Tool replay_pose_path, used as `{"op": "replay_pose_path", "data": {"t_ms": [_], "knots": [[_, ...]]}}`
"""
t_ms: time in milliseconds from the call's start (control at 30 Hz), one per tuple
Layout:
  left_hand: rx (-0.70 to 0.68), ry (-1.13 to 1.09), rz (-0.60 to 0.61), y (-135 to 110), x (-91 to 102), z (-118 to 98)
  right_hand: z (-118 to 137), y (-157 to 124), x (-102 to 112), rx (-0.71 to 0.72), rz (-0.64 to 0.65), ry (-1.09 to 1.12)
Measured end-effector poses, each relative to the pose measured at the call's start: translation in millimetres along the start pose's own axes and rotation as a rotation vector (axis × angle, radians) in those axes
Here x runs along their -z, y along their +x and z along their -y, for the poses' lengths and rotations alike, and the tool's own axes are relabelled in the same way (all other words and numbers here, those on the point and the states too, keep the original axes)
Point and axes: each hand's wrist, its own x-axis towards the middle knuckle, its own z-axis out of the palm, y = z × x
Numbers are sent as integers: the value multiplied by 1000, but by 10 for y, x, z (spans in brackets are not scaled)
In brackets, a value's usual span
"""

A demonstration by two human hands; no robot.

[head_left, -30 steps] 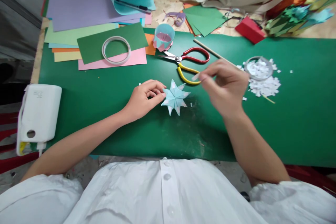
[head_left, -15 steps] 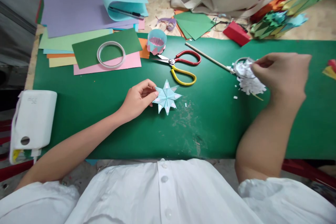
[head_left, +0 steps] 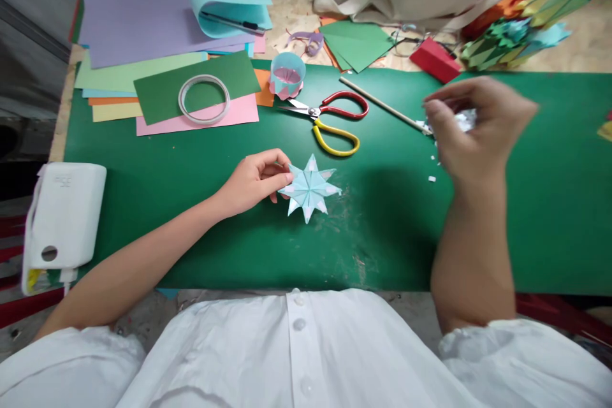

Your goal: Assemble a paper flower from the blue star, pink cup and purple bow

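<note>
My left hand point(head_left: 255, 182) pinches one point of a light blue folded paper star point(head_left: 310, 190) between thumb and fingers, a little above the green mat point(head_left: 382, 229). The star has several points with pale tips. My right hand point(head_left: 478, 124) is raised on the right, thumb and forefinger closed together; whatever is between them is too small to make out. Behind that hand, mostly hidden, lies a pile of white paper scraps point(head_left: 466, 119). A thin wooden stick point(head_left: 382, 104) reaches toward the scraps. Scissors point(head_left: 313, 112) with red and yellow handles lie beyond the star.
At the back left, a tape roll point(head_left: 205, 120) rests on coloured paper sheets point(head_left: 109, 73). A small blue and pink paper cup point(head_left: 287, 67) stands near the scissors. A white power bank point(head_left: 69, 213) sits at left; a red paper box point(head_left: 435, 60) and paper flowers point(head_left: 502, 41) are back right.
My right hand has moved left from beside the scrap pile and now covers much of it. The star in my left hand has shifted slightly right and toward me, turning a little.
</note>
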Motion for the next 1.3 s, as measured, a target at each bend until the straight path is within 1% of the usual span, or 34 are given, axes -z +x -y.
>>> {"op": "replay_pose_path", "data": {"t_ms": [33,67,100,133,200,267,367,467,533,667,733,900,1100,1300], "knots": [[8,13,31,0,12,-7,158,-81,-76,25,75,250],[14,25,55,1,23,-13,325,-173,-152,-15,199,448],[17,33,72,2,34,-18,490,-271,-225,-74,341,582],[18,37,84,4,42,-21,640,-369,-294,-126,441,658],[20,34,99,6,51,-25,865,-546,-413,-236,608,685],[21,31,98,5,48,-28,975,-675,-503,-280,668,663],[23,33,62,-5,31,-32,997,-767,-589,-327,658,675],[2,57,46,-22,25,-29,972,-775,-619,-341,624,695],[-25,76,37,-32,32,-19,965,-763,-615,-284,645,674],[-45,125,7,-40,31,8,963,-747,-585,-108,791,646],[-51,181,-9,-38,12,17,962,-746,-574,-57,814,632],[-107,271,-24,-22,-33,32,957,-730,-562,-37,812,605],[-112,289,-16,-14,-18,35,953,-708,-550,-4,798,584],[-119,340,3,-28,-12,16,962,-692,-535,-28,746,607]]}}
